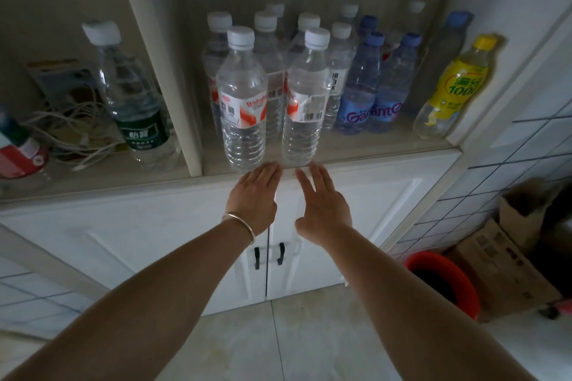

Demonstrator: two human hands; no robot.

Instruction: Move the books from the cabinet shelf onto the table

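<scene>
- The left hand and the right hand both reach forward with fingers straight and loosely spread, holding nothing; their fingertips lie at the front lip of the cabinet shelf.
- No books show on this shelf. The bay straight ahead of the hands holds only bottles, so the task's things cannot be placed from this view.
- Two clear water bottles with red-and-white labels stand upright at the shelf's front edge, one just beyond each hand's fingertips.
- Behind them stand more white-capped bottles, then blue-labelled bottles to the right, and a yellow-labelled drink bottle at the far right.
- The left bay, past the upright divider, holds a green-labelled bottle, tangled white cables and a flat, boxy object leaning at the back; it is too dim to tell whether it is a book.
- If that object is the target, it lies up and to the left of both hands, with the left hand nearer; the reach would have to go round the divider and the green-labelled bottle.
- No surface for the books is in view, only floor tiles, a red bin and a cardboard box at right.
</scene>
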